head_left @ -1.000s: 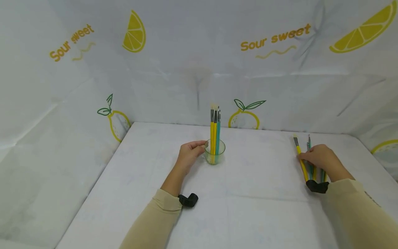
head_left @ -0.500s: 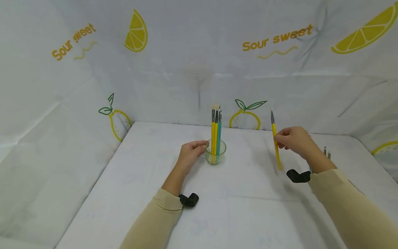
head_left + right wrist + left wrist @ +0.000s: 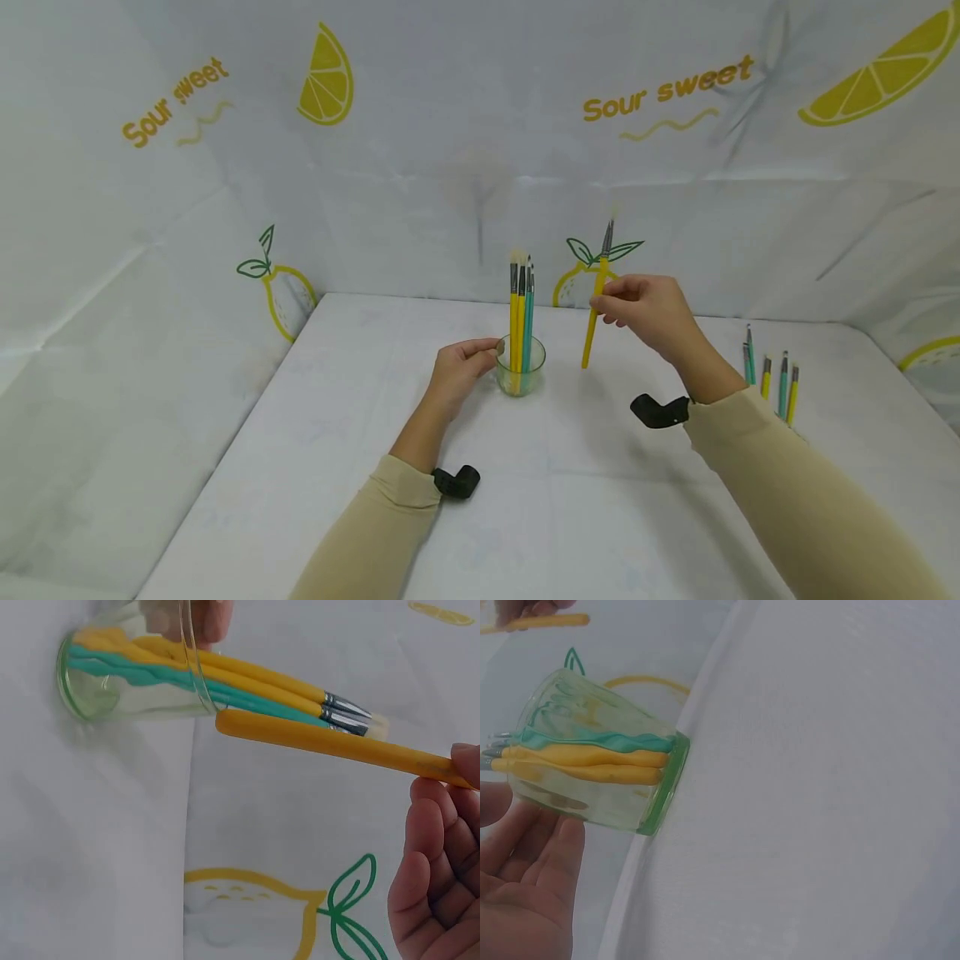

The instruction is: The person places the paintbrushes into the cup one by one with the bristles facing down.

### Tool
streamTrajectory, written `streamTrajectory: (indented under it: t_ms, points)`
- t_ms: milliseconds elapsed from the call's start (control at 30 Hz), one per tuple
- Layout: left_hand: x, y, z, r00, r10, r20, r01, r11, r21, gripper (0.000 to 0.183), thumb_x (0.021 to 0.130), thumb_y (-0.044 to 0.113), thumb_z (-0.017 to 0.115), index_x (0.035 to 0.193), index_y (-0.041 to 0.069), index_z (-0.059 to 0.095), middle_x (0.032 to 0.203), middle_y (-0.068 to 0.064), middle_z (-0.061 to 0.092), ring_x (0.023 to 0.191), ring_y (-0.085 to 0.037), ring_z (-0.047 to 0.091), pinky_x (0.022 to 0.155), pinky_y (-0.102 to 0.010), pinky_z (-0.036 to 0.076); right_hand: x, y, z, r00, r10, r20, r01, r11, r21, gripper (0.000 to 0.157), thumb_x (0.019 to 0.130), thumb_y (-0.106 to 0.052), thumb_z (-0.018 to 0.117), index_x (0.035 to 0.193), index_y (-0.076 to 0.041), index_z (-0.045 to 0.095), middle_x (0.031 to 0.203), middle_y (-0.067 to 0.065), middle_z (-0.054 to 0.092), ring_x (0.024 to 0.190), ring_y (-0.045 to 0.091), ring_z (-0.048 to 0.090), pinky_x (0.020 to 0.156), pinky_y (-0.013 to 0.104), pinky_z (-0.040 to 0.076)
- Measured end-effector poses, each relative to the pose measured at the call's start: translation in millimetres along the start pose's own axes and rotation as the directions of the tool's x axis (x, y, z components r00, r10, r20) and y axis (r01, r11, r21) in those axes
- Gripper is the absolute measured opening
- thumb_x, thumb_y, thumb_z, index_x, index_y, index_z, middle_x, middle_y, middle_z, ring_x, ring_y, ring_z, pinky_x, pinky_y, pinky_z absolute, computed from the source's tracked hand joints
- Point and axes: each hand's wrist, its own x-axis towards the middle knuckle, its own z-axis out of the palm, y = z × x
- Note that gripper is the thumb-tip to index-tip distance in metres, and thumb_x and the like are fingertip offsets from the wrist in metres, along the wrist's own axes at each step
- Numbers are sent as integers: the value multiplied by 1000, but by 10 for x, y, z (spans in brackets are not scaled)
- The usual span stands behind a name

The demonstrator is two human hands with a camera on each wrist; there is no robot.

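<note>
A clear greenish glass cup [image 3: 538, 365] stands upright on the table, its rim by my left hand [image 3: 457, 375], which pinches it at the left side between thumb and fingers. Inside the cup lean yellow paintbrushes [image 3: 607, 756] with pale bristles up, beside turquoise-handled tools [image 3: 150, 673] with metal tips. My right hand [image 3: 648, 310] pinches another yellow paintbrush [image 3: 591, 333] by the handle, bristles up and slightly tilted. That brush is in the air to the right of the cup, its handle end apart from the glass.
Several yellow and turquoise-handled tools [image 3: 783, 387] lie on the right of the white-covered table [image 3: 495, 533], partly hidden by the right sleeve [image 3: 795, 483]. A white lemon-print cloth [image 3: 420, 217] hangs behind the table. Each wrist wears a black camera [image 3: 660, 412].
My right hand has lifted the yellow paintbrush from the group at the right and carried it left toward the cup. My left hand has stayed at the cup.
</note>
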Motion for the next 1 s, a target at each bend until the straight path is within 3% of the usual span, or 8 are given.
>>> streamTrajectory:
  t_ms: [200, 400, 767, 1000]
  points:
    - [159, -178, -34, 1000, -5, 7, 5, 1000, -1, 29, 94, 12, 62, 120, -2, 68, 124, -13, 67, 106, -13, 63, 100, -30, 51, 58, -143, 261, 996, -64, -65, 68, 996, 54, 34, 91, -35, 69, 106, -5, 71, 98, 11, 73, 83, 25, 66, 73, 28, 56]
    - [216, -290, -37, 1000, 11, -3, -11, 1000, -27, 29, 94, 15, 63, 120, 1, 69, 124, -11, 67, 111, -18, 62, 100, -29, 50, 82, -199, 496, 994, -94, -54, 97, 994, 52, 29, 92, -33, 67, 104, -7, 72, 97, 13, 72, 82, 23, 65, 73, 29, 54]
    - [214, -302, -22, 999, 43, -18, -44, 999, -13, 27, 93, 16, 63, 115, 3, 72, 118, -8, 70, 110, -17, 64, 98, -30, 53, 140, -120, 751, 999, -31, 7, 31, 999, 25, 27, 92, -32, 67, 102, -8, 71, 92, 10, 72, 86, 28, 65, 71, 33, 53]
    - [222, -305, -26, 1000, 26, -10, -26, 999, -30, 28, 93, 16, 64, 117, 2, 71, 121, -10, 69, 116, -25, 62, 99, -30, 52, 170, -13, 854, 1000, 4, 29, -3, 999, -36, 27, 92, -33, 67, 101, -9, 72, 93, 11, 73, 80, 23, 62, 66, 30, 51]
